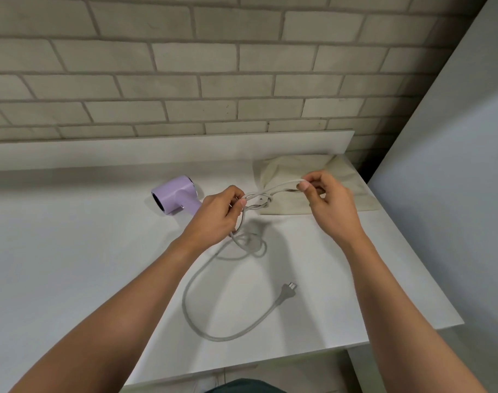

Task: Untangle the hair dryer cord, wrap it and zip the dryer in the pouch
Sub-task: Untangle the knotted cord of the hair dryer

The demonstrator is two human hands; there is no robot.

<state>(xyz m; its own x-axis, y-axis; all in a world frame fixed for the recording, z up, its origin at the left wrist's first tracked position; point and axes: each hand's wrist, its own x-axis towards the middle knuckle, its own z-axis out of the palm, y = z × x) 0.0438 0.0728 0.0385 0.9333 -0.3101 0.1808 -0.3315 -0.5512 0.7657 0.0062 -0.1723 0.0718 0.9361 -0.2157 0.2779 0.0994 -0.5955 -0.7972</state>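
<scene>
A lilac hair dryer (175, 198) lies on its side on the white counter (72, 251), left of centre. Its pale grey cord (191, 313) is knotted in the air between my hands, then drops into a small loop and a long curve on the counter, ending in the plug (287, 289). My left hand (218, 217) grips the cord just left of the knot (259, 201). My right hand (327, 202) pinches a loop of cord pulled out to the right. A cream fabric pouch (347, 180) lies flat behind my right hand, partly hidden by it.
A grey brick wall (213, 66) rises behind the counter's raised back lip. A tall white panel (454, 165) stands close on the right. The counter's front edge (242, 364) runs near my body and its right edge slopes off beyond the pouch.
</scene>
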